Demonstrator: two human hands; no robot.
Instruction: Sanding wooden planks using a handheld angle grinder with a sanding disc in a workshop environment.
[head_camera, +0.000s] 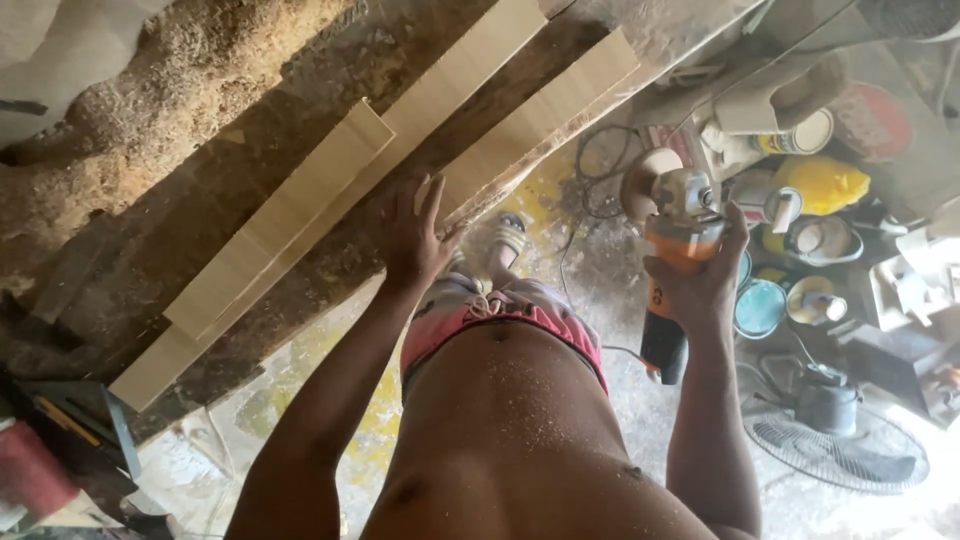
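Head view, sawdust-strewn workbench (250, 180), cluttered workshop floor (600, 270)

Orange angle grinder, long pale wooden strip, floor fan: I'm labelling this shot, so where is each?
Orange angle grinder (672, 262): head view, on its orange body.
Long pale wooden strip (330, 235): head view, mid-length on its face.
Floor fan (838, 452): head view, on its grille.

A heap of sawdust (150, 90) is piled at the far left end of the workbench (250, 170). Beyond the bench's right end, paint tins (800, 135) and a yellow bag (820, 183) are crowded together on the floor. A floor fan (835, 445) is laid flat near the lower right corner. A black cable (590, 165) is coiled on the dusty floor beside the bench's edge.
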